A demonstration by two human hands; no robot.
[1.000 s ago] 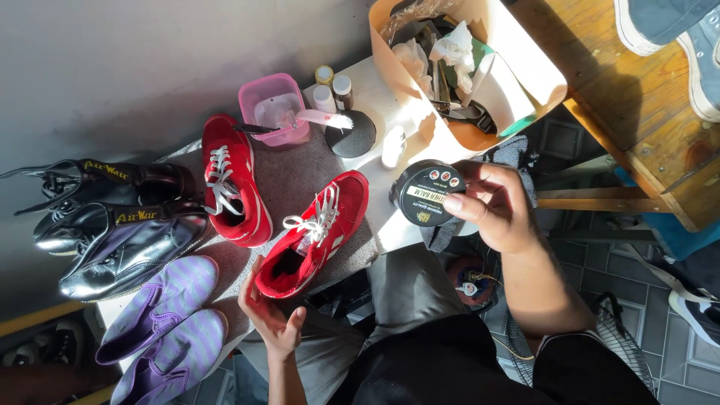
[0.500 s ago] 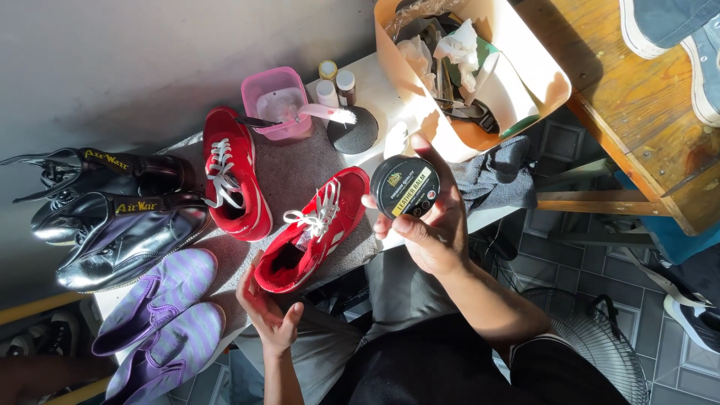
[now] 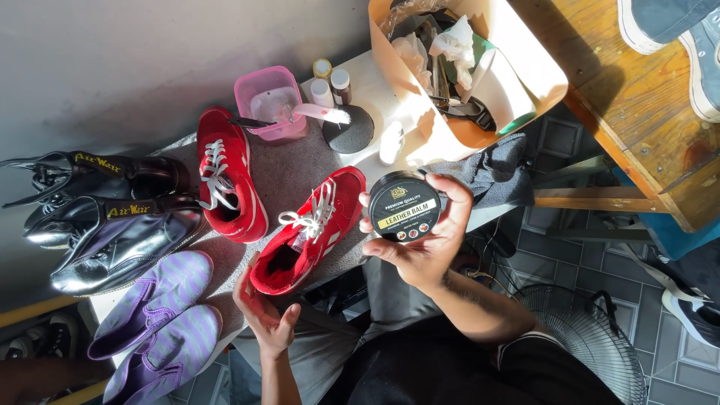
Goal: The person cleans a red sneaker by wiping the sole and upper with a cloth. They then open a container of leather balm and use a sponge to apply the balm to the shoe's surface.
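The round black tin (image 3: pixel 405 206) has swung lid-up toward the camera, right hand (image 3: pixel 424 240) clamped around it. Left hand (image 3: pixel 266 315) seemingly cups the red sneaker (image 3: pixel 307 232) heel, grip loose.

Hard sunlight from the upper right, high contrast. Hot spots on the cardboard box (image 3: pixel 525 71), the white part of the desk (image 3: pixel 375 90) and the wooden bench (image 3: pixel 637 105); box edge near blown out. Long sharp shadows fall toward lower left. Wall (image 3: pixel 150 60) in flat grey shade. Bottom-left corner dim, detail lost. Focus sharp, no motion blur; mild wide-angle stretch at edges.
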